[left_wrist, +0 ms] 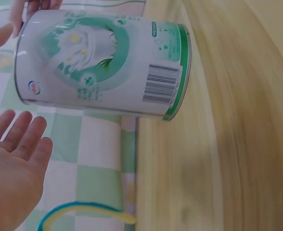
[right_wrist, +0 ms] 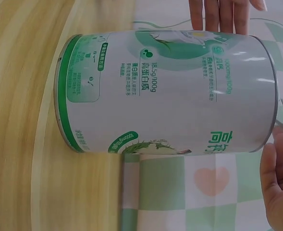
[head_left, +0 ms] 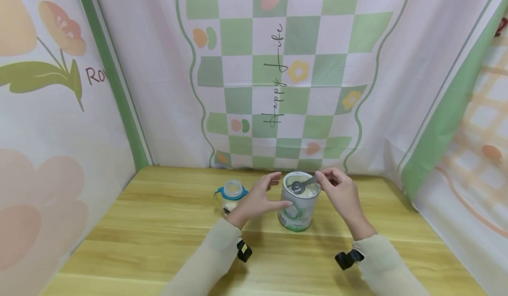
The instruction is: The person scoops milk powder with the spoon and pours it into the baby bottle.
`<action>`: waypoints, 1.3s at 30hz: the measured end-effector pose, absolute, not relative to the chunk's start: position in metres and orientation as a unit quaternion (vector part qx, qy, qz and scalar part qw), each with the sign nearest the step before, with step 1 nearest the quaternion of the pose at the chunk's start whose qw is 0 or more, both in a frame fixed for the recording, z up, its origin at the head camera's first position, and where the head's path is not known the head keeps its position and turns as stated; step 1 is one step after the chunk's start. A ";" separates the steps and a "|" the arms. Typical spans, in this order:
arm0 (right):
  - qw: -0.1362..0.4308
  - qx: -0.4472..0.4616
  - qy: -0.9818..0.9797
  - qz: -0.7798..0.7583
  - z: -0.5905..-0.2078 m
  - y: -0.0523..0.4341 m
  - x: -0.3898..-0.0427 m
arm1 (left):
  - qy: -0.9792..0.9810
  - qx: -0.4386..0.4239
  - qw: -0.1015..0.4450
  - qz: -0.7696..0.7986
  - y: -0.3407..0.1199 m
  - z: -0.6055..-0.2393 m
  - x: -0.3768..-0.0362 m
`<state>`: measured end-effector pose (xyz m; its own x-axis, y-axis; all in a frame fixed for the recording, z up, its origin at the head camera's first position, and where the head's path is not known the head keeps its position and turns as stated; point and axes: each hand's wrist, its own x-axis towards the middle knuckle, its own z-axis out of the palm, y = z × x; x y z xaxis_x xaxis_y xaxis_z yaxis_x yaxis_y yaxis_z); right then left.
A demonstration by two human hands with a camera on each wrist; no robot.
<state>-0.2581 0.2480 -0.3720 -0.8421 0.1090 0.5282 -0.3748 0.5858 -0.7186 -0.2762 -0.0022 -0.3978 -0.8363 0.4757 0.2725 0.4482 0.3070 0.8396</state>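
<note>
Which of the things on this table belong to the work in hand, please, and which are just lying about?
In use:
- tin, open, upright
- spoon, over the tin's mouth
- right hand, pinching the spoon's handle
- left hand, fingers straight beside the tin

Lying about:
- bottle, blue collar, left of the tin
- table
- backdrop

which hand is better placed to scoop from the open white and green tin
Right, most likely: the right hand pinches the metal scoop over the open white and green tin. The left hand lies open against the tin's side, steadying it.
</note>
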 end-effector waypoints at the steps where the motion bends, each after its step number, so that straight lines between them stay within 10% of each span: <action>1: 0.274 0.082 -0.851 0.440 -0.372 0.247 -0.259 | 0.808 0.280 0.019 0.518 0.000 -0.399 -0.277; 39: 0.401 0.215 -0.853 0.256 -0.380 0.223 -0.279 | 0.743 0.245 0.058 0.620 0.050 -0.422 -0.294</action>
